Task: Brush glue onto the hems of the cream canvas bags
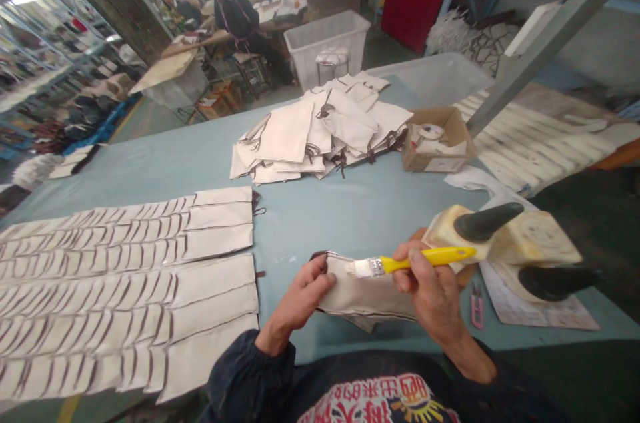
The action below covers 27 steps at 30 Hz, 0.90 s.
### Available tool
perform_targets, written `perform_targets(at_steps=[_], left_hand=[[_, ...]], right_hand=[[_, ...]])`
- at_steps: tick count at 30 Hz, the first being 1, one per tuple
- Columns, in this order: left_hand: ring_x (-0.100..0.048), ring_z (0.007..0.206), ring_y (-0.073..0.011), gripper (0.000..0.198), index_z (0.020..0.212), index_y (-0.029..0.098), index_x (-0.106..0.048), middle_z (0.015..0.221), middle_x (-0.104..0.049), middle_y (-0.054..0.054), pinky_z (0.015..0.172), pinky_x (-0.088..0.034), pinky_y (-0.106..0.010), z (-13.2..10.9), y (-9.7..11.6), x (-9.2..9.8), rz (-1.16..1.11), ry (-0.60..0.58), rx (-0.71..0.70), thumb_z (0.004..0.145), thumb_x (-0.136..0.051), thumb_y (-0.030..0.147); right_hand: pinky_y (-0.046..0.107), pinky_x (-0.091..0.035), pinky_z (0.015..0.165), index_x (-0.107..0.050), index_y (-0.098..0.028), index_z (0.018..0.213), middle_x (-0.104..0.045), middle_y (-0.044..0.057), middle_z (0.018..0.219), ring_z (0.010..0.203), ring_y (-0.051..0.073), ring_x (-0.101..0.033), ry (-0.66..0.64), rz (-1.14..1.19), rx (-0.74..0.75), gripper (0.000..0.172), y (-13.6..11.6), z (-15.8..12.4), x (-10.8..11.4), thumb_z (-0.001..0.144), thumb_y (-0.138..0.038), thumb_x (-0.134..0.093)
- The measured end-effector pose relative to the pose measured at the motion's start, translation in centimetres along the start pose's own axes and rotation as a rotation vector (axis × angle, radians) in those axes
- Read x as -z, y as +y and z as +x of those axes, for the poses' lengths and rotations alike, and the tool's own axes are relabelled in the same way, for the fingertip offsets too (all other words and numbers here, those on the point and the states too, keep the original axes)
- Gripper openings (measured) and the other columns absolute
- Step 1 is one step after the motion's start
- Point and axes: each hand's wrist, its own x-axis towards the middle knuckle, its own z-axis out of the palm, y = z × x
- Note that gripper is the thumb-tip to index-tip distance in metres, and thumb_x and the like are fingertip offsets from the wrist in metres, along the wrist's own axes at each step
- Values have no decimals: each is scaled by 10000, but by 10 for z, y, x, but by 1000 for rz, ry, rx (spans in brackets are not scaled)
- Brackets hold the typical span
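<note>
My right hand (427, 290) is closed around a brush with a yellow handle (425, 259); its white bristles rest on the upper edge of a small stack of cream fabric pieces (365, 296). My left hand (305, 293) pinches the left end of that stack and holds it against the blue table (350, 210). Both hands are near the table's front edge.
Rows of overlapped cream fabric pieces (125, 283) cover the table's left. A loose heap of the same pieces (320, 133) lies farther back, beside a small cardboard box (440, 140). Glue-stained containers with dark cone tops (505, 236) stand at right, small snips (477, 306) below. A seated person (240, 16) works beyond.
</note>
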Motion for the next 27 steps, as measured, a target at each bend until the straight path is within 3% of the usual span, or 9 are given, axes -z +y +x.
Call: perform_targets(at_steps=[4,9,12,15,19,24,27], left_hand=[[-595,700,-147,340,1092,150,-739,840,-723,-28,638,-454,-218,-5,3,1,-67,-62,38,785,-660,274],[-590,689,-139,354,1097,153,-750,806,-715,-22,644,-464,-214,-13,3,-6,-148,-100,66,777,-681,287],[-577,661,-129,337,1047,148,-762,779,-713,-18,630,-461,-207,-15,1,-10,-175,-69,55,754,-692,297],[-537,591,-109,314,981,133,-769,740,-709,-17,573,-431,-196,-15,2,-13,-205,-11,51,722,-683,289],[-537,569,-109,295,917,124,-761,696,-688,-14,552,-425,-196,-16,6,-12,-225,5,79,685,-689,292],[-550,609,-110,309,978,130,-755,713,-678,-4,591,-433,-194,-20,6,-13,-193,-40,63,721,-676,282],[-550,636,-114,282,974,138,-749,736,-684,-3,608,-432,-195,-20,2,-12,-168,-38,48,744,-668,280]], right_hand=[[251,-356,449,-630,-214,780,-487,-47,493,437,118,-441,-63,-11,123,399,-10,-8,-6,990,-545,-555],[268,-431,521,-678,-220,869,-543,-35,562,499,134,-509,-171,-127,235,326,6,-11,-11,1038,-445,-514],[289,-465,565,-704,-227,895,-585,-19,605,547,155,-566,-224,-243,326,303,18,-7,-15,1028,-430,-524],[298,-482,578,-711,-235,910,-594,-16,609,548,162,-576,-167,-256,399,287,19,-5,-19,1024,-422,-525],[273,-459,521,-684,-237,884,-562,-30,576,494,144,-532,-68,-164,435,286,7,-11,-18,1036,-405,-509],[282,-455,535,-700,-239,868,-564,-26,578,500,147,-530,-222,-278,416,292,5,-13,-17,1029,-390,-510],[293,-467,553,-708,-238,889,-582,-17,595,520,159,-556,-223,-332,420,306,9,-10,-17,1030,-415,-502]])
